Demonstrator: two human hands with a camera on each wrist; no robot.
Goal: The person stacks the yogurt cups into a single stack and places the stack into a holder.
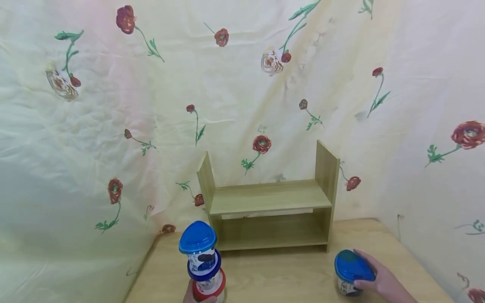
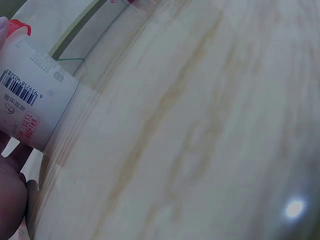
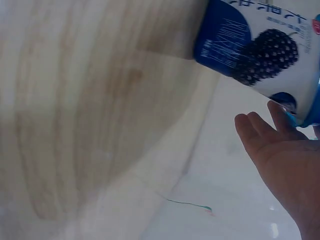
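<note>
At the lower left of the head view stand three stacked tubs. A red-lidded tub [image 1: 217,287] is at the bottom, a dark-blue-lidded tub [image 1: 206,271] in the middle, and a bright-blue-lidded tub [image 1: 198,240] on top. My left hand [image 1: 189,293] grips the bottom tub, whose white barcoded side [image 2: 35,90] fills the left of the left wrist view. On the right, my right hand [image 1: 377,275] holds another blue-lidded tub [image 1: 352,269] by its lid, thumb and fingers on opposite sides. Its wall shows a printed blackberry [image 3: 272,55]. Whether its base touches the table cannot be told.
A two-level wooden shelf [image 1: 270,198] with raised side panels stands at the back of the wooden table [image 1: 280,277], between the hands. Flower-printed cloth [image 1: 227,84] hangs behind the table and along both sides.
</note>
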